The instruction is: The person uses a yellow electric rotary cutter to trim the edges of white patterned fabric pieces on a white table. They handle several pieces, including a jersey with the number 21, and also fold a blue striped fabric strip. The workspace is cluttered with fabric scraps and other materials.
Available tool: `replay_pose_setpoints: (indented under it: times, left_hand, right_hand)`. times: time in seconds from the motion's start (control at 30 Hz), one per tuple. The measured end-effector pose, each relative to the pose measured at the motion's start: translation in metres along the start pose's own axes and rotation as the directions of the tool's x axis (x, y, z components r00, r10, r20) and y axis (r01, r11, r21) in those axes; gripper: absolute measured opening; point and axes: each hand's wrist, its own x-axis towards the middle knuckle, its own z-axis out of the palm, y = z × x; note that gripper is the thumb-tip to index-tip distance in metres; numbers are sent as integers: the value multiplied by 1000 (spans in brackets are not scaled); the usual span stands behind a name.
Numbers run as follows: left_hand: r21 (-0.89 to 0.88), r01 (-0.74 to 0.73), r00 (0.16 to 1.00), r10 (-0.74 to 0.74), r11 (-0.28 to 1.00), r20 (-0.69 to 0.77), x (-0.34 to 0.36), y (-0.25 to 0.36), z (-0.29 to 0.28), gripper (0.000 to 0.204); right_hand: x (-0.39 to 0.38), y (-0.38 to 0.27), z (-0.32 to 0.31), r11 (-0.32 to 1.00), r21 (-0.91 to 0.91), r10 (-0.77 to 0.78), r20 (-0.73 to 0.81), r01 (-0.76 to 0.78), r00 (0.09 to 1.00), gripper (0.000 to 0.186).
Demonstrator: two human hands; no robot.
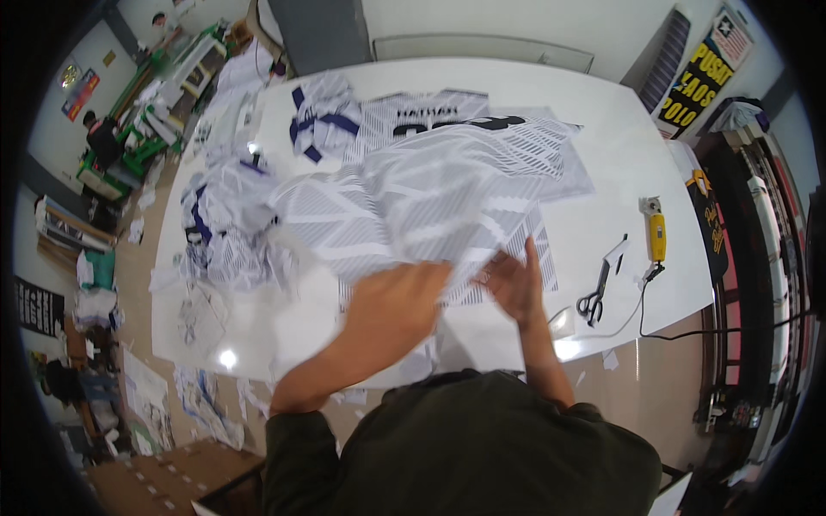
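A grey-and-white striped jersey panel (422,198) is spread across the middle of the white table, rippled and smeared by motion. At its near edge my left hand (400,297) is closed on the fabric, with the fingertips hidden. Just to the right, my right hand (520,288) is open beside the cloth edge, fingers apart; whether it touches the fabric is unclear. Under the lifted cloth lies another striped jersey panel (379,116) with dark printing, its far edge showing. More patterned fabric shows beneath, on the right.
Crumpled grey, white and navy fabric pieces (228,215) heap on the left, with another bundle (325,116) behind. Black scissors (594,297) and a yellow corded electric cutter (656,236) lie on the right; the black cord (731,334) crosses the table edge. Two people are far left.
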Motion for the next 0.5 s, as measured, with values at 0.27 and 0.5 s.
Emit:
replay_pose_setpoints:
  times: [0.27, 0.5]
  left_hand:
    - [-346, 368, 901, -238, 863, 363, -126, 41, 229, 23]
    - [-319, 858, 513, -668, 402, 539, -213, -12, 239, 19]
  right_hand:
    - [-40, 75, -98, 947, -253, 12, -587, -197, 810, 40]
    - [-66, 94, -157, 911, -393, -170, -634, -124, 754, 37]
